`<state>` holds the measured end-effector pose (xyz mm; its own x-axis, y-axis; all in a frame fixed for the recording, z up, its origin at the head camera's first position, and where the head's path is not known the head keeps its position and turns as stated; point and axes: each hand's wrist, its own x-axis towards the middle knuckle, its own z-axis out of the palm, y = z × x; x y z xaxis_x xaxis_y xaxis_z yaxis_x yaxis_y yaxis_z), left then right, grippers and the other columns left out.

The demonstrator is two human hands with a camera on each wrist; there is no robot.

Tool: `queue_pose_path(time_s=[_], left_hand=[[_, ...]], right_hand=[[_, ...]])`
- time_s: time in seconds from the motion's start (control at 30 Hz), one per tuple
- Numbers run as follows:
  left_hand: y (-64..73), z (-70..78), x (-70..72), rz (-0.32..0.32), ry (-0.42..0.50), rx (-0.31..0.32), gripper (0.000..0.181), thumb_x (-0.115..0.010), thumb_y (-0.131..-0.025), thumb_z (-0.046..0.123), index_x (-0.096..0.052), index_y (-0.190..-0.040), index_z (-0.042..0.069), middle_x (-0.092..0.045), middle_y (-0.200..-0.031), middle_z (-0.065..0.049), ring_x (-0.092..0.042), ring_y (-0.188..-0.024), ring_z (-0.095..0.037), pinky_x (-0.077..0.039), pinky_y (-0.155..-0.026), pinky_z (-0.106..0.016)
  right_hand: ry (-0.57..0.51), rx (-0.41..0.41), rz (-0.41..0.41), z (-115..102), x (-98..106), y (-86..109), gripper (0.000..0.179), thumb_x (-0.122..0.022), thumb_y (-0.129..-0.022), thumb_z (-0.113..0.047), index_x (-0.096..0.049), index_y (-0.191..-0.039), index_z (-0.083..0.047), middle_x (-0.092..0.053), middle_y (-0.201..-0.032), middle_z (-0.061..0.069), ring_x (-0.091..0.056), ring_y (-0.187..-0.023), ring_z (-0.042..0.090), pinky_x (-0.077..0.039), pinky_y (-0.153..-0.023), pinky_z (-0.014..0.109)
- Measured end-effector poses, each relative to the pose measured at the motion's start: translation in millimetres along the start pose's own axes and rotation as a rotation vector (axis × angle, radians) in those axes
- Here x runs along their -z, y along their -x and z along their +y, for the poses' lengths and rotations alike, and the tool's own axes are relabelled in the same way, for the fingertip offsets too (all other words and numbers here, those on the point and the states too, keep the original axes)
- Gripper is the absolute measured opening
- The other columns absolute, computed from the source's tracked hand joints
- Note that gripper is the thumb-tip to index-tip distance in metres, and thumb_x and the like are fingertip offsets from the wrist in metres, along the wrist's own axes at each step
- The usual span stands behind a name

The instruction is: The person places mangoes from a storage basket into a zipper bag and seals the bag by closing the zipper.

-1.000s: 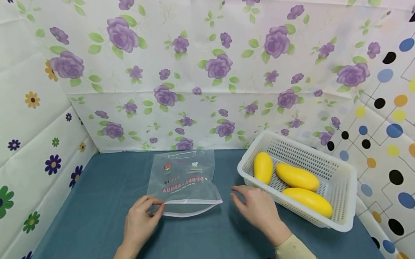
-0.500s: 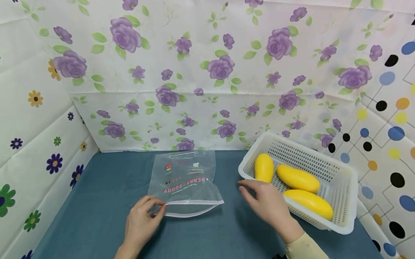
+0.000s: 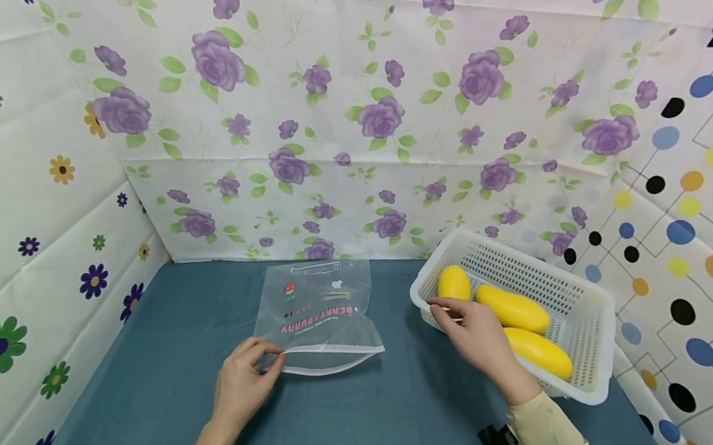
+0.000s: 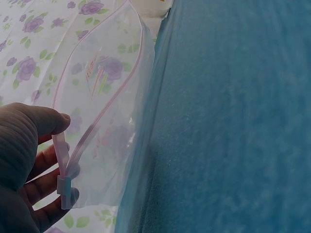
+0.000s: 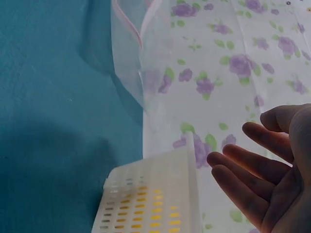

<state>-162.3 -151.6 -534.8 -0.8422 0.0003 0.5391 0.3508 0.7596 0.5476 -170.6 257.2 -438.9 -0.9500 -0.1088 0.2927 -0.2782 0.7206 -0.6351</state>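
Observation:
A clear zip bag printed "BERRY BUNNY" lies on the blue cloth, its white-edged mouth parted toward me. My left hand pinches the near left corner of that mouth between thumb and fingers; the left wrist view shows a small slider by the fingers. Over the near left rim of a white basket hovers my right hand, fingers loosely extended and holding nothing. Inside the basket lie a yellow mango-like fruit, a second yellow fruit and a third yellow fruit, partly covered by the hand.
Blue cloth covers the table. A purple-flowered sheet rises behind it, with a flower-print sheet at left and a dotted sheet at right. A black object sits at the right sleeve.
My right hand has moved right and away from me, from beside the basket to above its near left rim. The left hand keeps its pinch on the bag's corner.

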Motion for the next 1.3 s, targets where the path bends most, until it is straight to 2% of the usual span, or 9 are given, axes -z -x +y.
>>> queue_pose_path(time_s=[0.23, 0.7, 0.77, 0.83, 0.93, 1.03, 1.1, 1.2, 1.3], left_hand=[[-0.2, 0.3, 0.1, 0.003, 0.01, 0.0, 0.021, -0.096, -0.079, 0.008, -0.08, -0.084, 0.021, -0.069, -0.091, 0.008, -0.07, -0.078, -0.013, -0.055, -0.056, -0.026], [0.6, 3.9, 2.3, -0.003, 0.051, 0.011, 0.019, -0.095, -0.081, 0.006, -0.081, -0.085, 0.019, -0.07, -0.091, 0.006, -0.072, -0.083, -0.017, -0.052, -0.054, -0.025], [1.1, 4.1, 2.0, -0.005, 0.05, 0.016, 0.02, -0.094, -0.081, 0.006, -0.081, -0.085, 0.02, -0.07, -0.091, 0.007, -0.073, -0.083, -0.018, -0.052, -0.054, -0.025], [1.5, 4.4, 1.4, -0.008, 0.047, 0.021, 0.02, -0.095, -0.081, 0.007, -0.08, -0.084, 0.02, -0.07, -0.09, 0.008, -0.073, -0.083, -0.017, -0.052, -0.055, -0.025], [2.2, 4.1, 0.3, -0.01, 0.042, 0.026, 0.021, -0.095, -0.081, 0.007, -0.08, -0.084, 0.021, -0.069, -0.09, 0.008, -0.072, -0.083, -0.016, -0.052, -0.055, -0.025], [3.0, 3.9, -0.4, -0.009, 0.044, 0.028, 0.022, -0.095, -0.08, 0.006, -0.08, -0.083, 0.021, -0.069, -0.089, 0.008, -0.071, -0.082, -0.016, -0.051, -0.054, -0.025], [3.3, 3.6, -0.9, -0.011, 0.046, 0.029, 0.022, -0.095, -0.08, 0.007, -0.08, -0.083, 0.022, -0.069, -0.089, 0.008, -0.071, -0.082, -0.016, -0.051, -0.053, -0.025], [3.1, 3.2, -1.7, -0.016, 0.042, 0.031, 0.021, -0.095, -0.081, 0.008, -0.079, -0.084, 0.022, -0.069, -0.09, 0.009, -0.071, -0.082, -0.016, -0.051, -0.054, -0.024], [2.6, 3.0, -2.6, -0.018, 0.042, 0.029, 0.021, -0.095, -0.082, 0.01, -0.079, -0.084, 0.023, -0.069, -0.09, 0.011, -0.071, -0.083, -0.015, -0.052, -0.055, -0.025]], right_hand=[[-0.035, -0.08, -0.047, 5, 14, -11.5, 0.033, -0.065, -0.11, -0.035, -0.077, -0.134, -0.016, -0.079, -0.119, 0.004, -0.074, -0.096, 0.022, -0.059, -0.075, 0.037], [0.032, -0.225, -0.138, 22, 39, -32.6, 0.044, -0.047, -0.117, -0.035, -0.065, -0.147, -0.009, -0.067, -0.141, 0.019, -0.071, -0.113, 0.033, -0.057, -0.084, 0.044], [0.03, -0.238, -0.155, 26, 40, -34.4, 0.044, -0.046, -0.117, -0.034, -0.063, -0.149, -0.008, -0.067, -0.14, 0.021, -0.071, -0.103, 0.031, -0.056, -0.077, 0.043], [0.023, -0.257, -0.173, 30, 42, -36.2, 0.045, -0.045, -0.117, -0.032, -0.06, -0.151, -0.008, -0.069, -0.134, 0.022, -0.068, -0.082, 0.028, -0.053, -0.066, 0.041], [0.005, -0.289, -0.201, 37, 45, -39.0, 0.045, -0.044, -0.117, -0.029, -0.056, -0.154, -0.006, -0.071, -0.112, 0.019, -0.051, -0.059, 0.024, -0.048, -0.055, 0.04], [-0.007, -0.334, -0.233, 42, 45, -43.0, 0.048, -0.044, -0.117, -0.03, -0.052, -0.157, -0.006, -0.066, -0.095, 0.017, -0.041, -0.048, 0.02, -0.047, -0.051, 0.039], [-0.006, -0.363, -0.25, 45, 45, -47.1, 0.05, -0.044, -0.116, -0.032, -0.05, -0.158, -0.006, -0.067, -0.101, 0.019, -0.04, -0.047, 0.019, -0.048, -0.052, 0.04], [0.008, -0.39, -0.258, 48, 42, -54.5, 0.052, -0.045, -0.116, -0.033, -0.049, -0.159, -0.004, -0.066, -0.129, 0.027, -0.052, -0.058, 0.024, -0.053, -0.061, 0.045], [0.026, -0.386, -0.255, 51, 40, -61.6, 0.052, -0.045, -0.116, -0.03, -0.048, -0.158, 0.0, -0.054, -0.152, 0.029, -0.067, -0.099, 0.038, -0.056, -0.089, 0.055]])
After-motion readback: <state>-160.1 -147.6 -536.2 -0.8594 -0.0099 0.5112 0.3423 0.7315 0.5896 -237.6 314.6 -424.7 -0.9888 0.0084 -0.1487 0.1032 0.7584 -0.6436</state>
